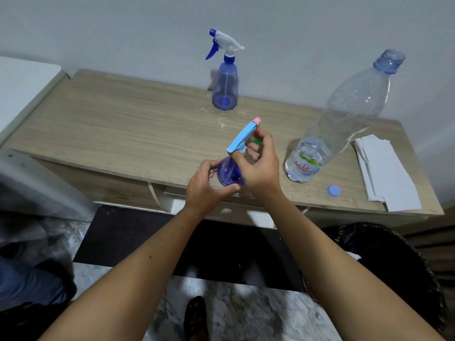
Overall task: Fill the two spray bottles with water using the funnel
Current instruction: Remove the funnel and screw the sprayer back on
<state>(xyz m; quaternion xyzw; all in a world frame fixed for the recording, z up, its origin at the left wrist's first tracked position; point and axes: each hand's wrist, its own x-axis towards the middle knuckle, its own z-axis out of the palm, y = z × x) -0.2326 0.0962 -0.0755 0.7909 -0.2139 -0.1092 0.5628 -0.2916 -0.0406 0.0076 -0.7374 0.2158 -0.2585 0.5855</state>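
spray bottle (230, 174) gripped between hands: left hand (205, 187) base, right hand (261, 166) neck.

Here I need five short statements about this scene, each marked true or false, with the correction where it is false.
1. Both hands hold the near spray bottle. True: the left hand grips its body and the right hand its neck under the light blue head.
2. The far spray bottle lies on its side. False: it stands upright by the wall.
3. The water bottle is capped. False: its mouth is open and the cap lies on the table.
4. The water bottle is nearly full. False: water shows only near its bottom.
5. Folded papers lie at the table's right end. True.
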